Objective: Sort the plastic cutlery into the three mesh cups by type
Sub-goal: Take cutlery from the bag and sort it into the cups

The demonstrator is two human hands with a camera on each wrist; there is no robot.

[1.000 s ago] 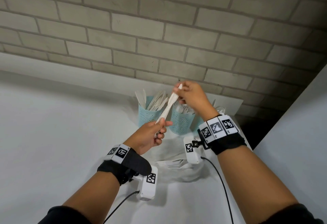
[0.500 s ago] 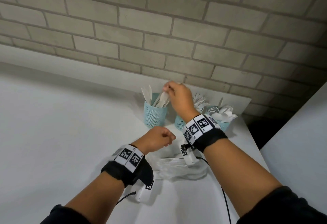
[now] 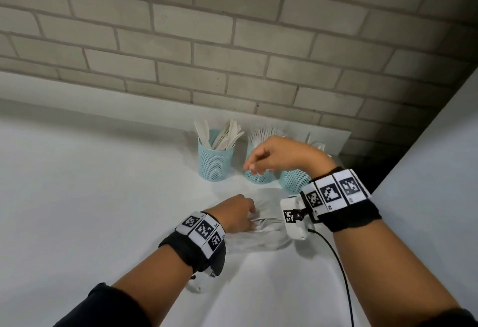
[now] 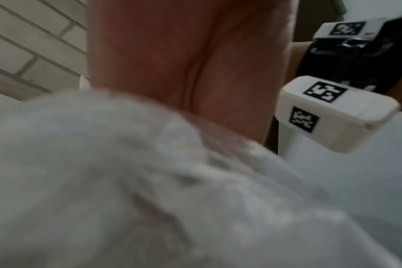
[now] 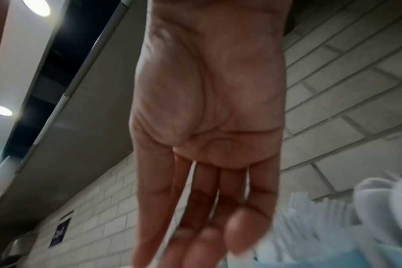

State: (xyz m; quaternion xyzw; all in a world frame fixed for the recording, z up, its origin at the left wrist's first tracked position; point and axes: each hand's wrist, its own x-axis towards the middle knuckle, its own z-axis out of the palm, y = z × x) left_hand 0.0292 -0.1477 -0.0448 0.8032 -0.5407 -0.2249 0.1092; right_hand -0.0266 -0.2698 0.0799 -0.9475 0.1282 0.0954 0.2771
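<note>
L hand [image 3: 238, 214] nearer: fingers curled into the cutlery bag [image 3: 261, 233], probably pinching a piece. R hand [image 3: 278, 154] relaxed, empty, over the cups [image 3: 216, 162].

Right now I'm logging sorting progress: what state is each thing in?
left cup: upright, holds knives
middle cup: upright, holds forks
right cup: upright, mostly hidden
plastic bag: lying crumpled on the table
left hand: reaching into the bag
right hand: open, empty

Your right hand [image 3: 282, 154] covers most of 2 cups [image 3: 260, 175]. Your left fingers [image 3: 249, 220] sink into the blurred bag [image 3: 261, 233]; their grip can't be told.
</note>
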